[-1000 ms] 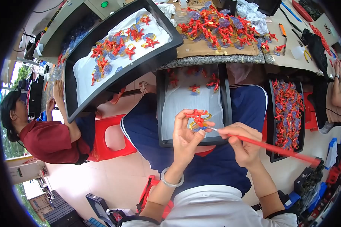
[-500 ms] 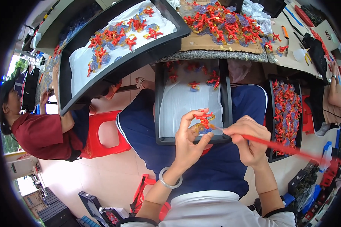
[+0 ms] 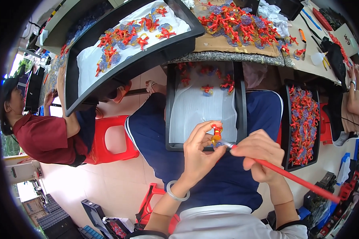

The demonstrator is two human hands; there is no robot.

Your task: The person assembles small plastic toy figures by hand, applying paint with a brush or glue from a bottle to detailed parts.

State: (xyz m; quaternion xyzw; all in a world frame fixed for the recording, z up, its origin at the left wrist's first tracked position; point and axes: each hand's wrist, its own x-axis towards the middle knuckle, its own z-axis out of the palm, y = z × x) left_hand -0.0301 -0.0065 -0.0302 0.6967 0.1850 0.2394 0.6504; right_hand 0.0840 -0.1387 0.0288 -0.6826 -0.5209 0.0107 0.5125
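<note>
My left hand [image 3: 196, 157], a pale bangle at its wrist, pinches a small figurine [image 3: 216, 132] of red, yellow and clear blue plastic between thumb and fingers. In my right hand [image 3: 261, 153] is a slim paintbrush [image 3: 297, 180] with a red handle. Its tip meets or nearly meets the figurine's lower part; actual contact cannot be made out. Below both hands, a black tray [image 3: 240, 103] lined with white sheeting rests by my lap. Several similar figurines [image 3: 207, 90] lie at its far end.
At the far left, a larger black tray [image 3: 135, 65] holds more figurines on white lining. A heap of figurines [image 3: 243, 24] covers cardboard on the bench. To my right stands a filled black tray [image 3: 304, 123]. A co-worker in a red shirt [image 3: 44, 137] sits at left.
My left hand has turned the figurine, so it now stands more upright and narrower in view. The paintbrush handle has swung lower at its far end, its tip still by the figurine.
</note>
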